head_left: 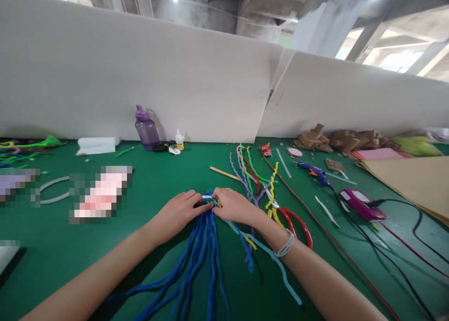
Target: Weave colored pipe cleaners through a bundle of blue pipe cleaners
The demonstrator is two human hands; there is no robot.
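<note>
Both my hands meet at the top of a bundle of blue fuzzy stems, like pipe cleaners (210, 265), whose long ends fan out toward me. My left hand (182, 212) pinches the bundle from the left, beside a small white band (206, 197) across it. From the right, my right hand (234, 205) grips the same gathered top with bent fingers; its fingertips are partly hidden. A light blue stem (280, 265) trails under my right wrist. Just beyond lie wavy purple, green and yellow stems (273, 185) and red-handled scissors (303, 225), partly covered.
Against the white partition (140, 68) stand a purple bottle (149, 133) and a small glue bottle (179, 140). A blue glue gun (314, 170), a magenta device (363, 205) and loose cords (396, 269) lie right. A wooden stick (224, 173) lies ahead.
</note>
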